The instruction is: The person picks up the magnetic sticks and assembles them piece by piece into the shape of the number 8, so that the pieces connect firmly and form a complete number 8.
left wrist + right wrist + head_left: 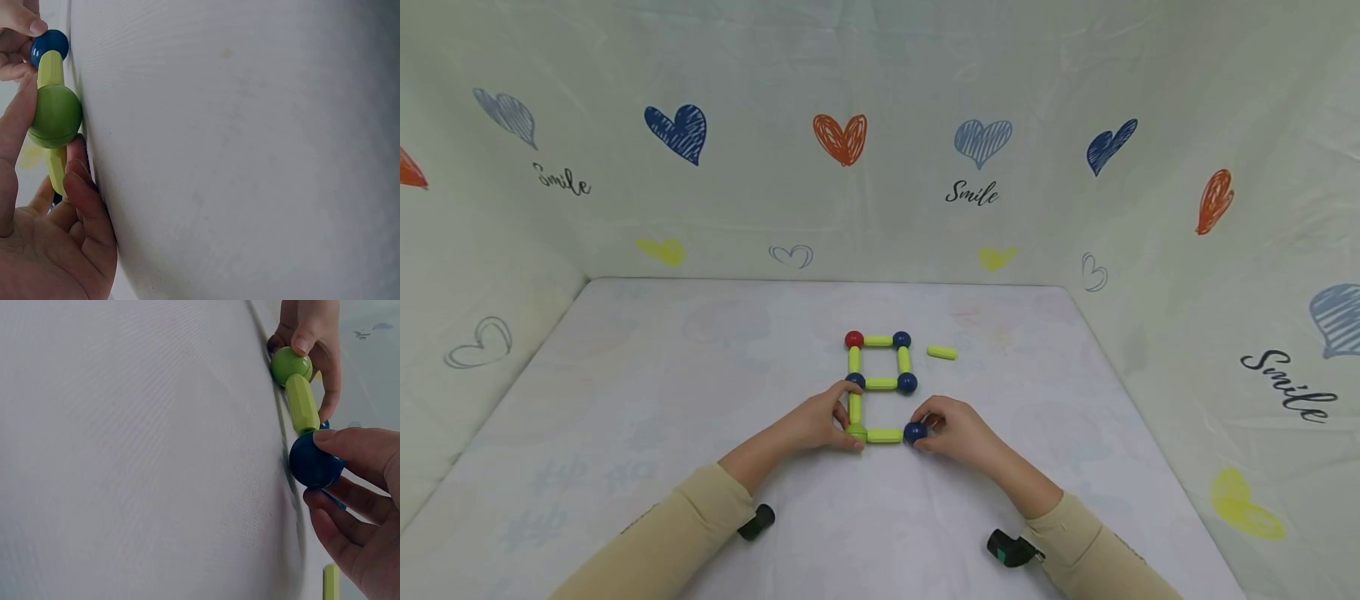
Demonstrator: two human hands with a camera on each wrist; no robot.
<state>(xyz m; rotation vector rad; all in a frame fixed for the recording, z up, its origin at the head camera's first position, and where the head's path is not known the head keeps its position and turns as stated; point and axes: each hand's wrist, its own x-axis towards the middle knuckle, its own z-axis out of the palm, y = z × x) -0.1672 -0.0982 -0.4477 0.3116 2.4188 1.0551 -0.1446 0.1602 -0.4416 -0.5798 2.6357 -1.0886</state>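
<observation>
Yellow-green rods and coloured balls form a flat frame on the table: a square with a red ball (853, 339) and several blue balls, plus an extension toward me. My left hand (816, 423) grips the frame's near left side, thumb against the green ball (56, 115) and forefinger by the blue ball (855, 381) above it. Between thumb and fingers, my right hand (958, 429) pinches a blue ball (314, 460). That ball meets the right end of the near rod (884, 436), whose other end joins the green ball. The extension's right side has no rod.
One loose yellow-green rod (942, 352) lies right of the square. The white table (647, 375) is bounded by printed cloth walls (880, 217) at the back and sides. Dark wrist-worn devices (1011, 548) sit below both forearms.
</observation>
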